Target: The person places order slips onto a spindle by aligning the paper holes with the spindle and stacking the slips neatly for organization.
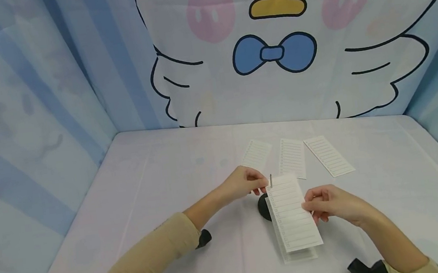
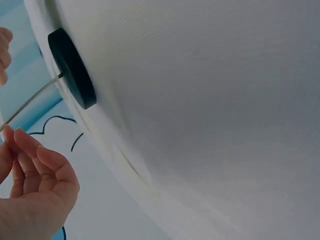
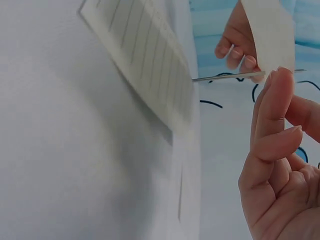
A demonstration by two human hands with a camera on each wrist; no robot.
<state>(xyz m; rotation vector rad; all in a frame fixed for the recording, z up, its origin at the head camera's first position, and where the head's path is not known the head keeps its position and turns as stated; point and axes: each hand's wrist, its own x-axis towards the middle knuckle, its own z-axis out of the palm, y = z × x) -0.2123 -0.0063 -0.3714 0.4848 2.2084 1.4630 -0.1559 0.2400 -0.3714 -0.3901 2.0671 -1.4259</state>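
Observation:
A white ruled card [image 1: 294,212] is held up, pierced near its top by the metal rod [image 3: 225,76] of a paper spike. The rod's tip pokes out above it. My left hand [image 1: 243,182] pinches the card at its upper left edge, beside the rod. Halfway down the right edge, my right hand [image 1: 332,204] pinches the same card between thumb and fingers. Lower on the rod sits another ruled card [image 3: 145,60], mostly covered in the head view. The spike's round black base [image 2: 72,68] stands on the table, partly hidden by the cards.
Behind the hands, three more ruled cards [image 1: 292,157] lie spread on the pale tablecloth [image 1: 158,177]. Dark wrist mounts show by the left sleeve [image 1: 155,251] and the right forearm. A printed curtain [image 1: 204,87] borders the table at the back and sides.

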